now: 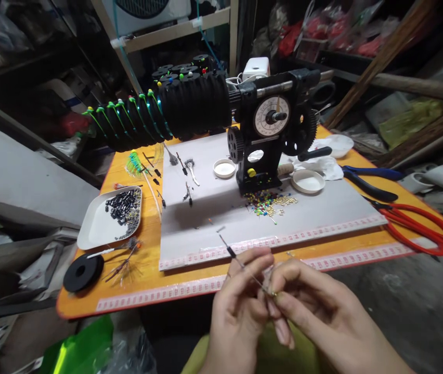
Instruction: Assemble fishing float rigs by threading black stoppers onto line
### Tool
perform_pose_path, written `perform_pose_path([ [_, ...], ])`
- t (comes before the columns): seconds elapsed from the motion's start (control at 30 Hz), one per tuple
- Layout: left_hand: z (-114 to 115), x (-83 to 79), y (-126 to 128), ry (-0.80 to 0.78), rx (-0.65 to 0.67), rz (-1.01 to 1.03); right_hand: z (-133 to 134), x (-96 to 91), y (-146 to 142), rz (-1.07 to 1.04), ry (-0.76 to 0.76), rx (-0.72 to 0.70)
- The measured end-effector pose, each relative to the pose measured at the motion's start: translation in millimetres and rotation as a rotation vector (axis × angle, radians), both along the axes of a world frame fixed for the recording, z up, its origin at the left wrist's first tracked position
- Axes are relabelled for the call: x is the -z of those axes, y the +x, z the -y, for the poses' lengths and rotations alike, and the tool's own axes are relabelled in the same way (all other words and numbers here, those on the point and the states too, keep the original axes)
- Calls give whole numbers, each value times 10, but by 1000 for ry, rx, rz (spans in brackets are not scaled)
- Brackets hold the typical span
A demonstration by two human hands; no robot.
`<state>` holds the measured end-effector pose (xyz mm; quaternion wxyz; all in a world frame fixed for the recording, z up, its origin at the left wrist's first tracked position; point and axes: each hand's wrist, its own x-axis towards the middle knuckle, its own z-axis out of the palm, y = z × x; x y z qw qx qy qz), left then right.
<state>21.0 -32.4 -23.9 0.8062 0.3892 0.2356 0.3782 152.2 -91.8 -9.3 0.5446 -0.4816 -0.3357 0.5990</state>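
Here, both hands work low at six o'clock, just off the orange table's [147, 280] near edge. The left hand [237, 311] and the right hand [315, 311] have their fingers curled in, and thumb and forefinger of each pinch a thin wire [245, 267]. It slants up toward eleven o'clock and carries a small black sleeve [231, 252]. Nothing lies between the hands and the grey board [323, 213] beyond them. At twelve o'clock on the board stands a black winding machine [272, 140] with a bead pile [268, 201] at its foot. At ten o'clock a white tray [96, 228] holds black tubes [124, 208]. Two shallow white lids [224, 168] flank the machine; what is in them I cannot tell. Red scissors [420, 228] lie at two o'clock.
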Motion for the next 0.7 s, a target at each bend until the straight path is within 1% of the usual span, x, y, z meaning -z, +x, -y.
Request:
perform_pose_path([
  [0.07, 48, 30, 3, 20, -57, -9, -1, 2, 2, 20, -11, -8],
  [0.13, 41, 22, -3, 36, -119, -23, 3, 7, 4, 67, -31, -19],
  [0.23, -31, -20, -22, 64, -161, -46, 23, 10, 22, 269, -11, -60],
  [0.37, -86, -30, 0, 38, -117, 5, 57, -13, 53, 566, 129, -147],
  [0.43, -80, -16, 38, 17, -94, 21, 69, -30, 78, 692, 214, -141],
  [0.5, -64, -13, 77, -8, -91, 27, 86, -40, 162, 837, 295, -127],
  [0.57, -47, -31, 99, -40, -107, -5, 118, -37, 361, 1064, 375, -66],
  [0.6, -40, -49, 101, -62, -135, -40, 143, -34, 512, 1207, 416, 9],
  [0.63, -36, -69, 97, -83, -171, -82, 173, -32, 694, 1418, 442, 160],
  [0.7, -35, -112, 81, -104, -231, -149, 247, -32, 1114, 1580, 371, 428],
])
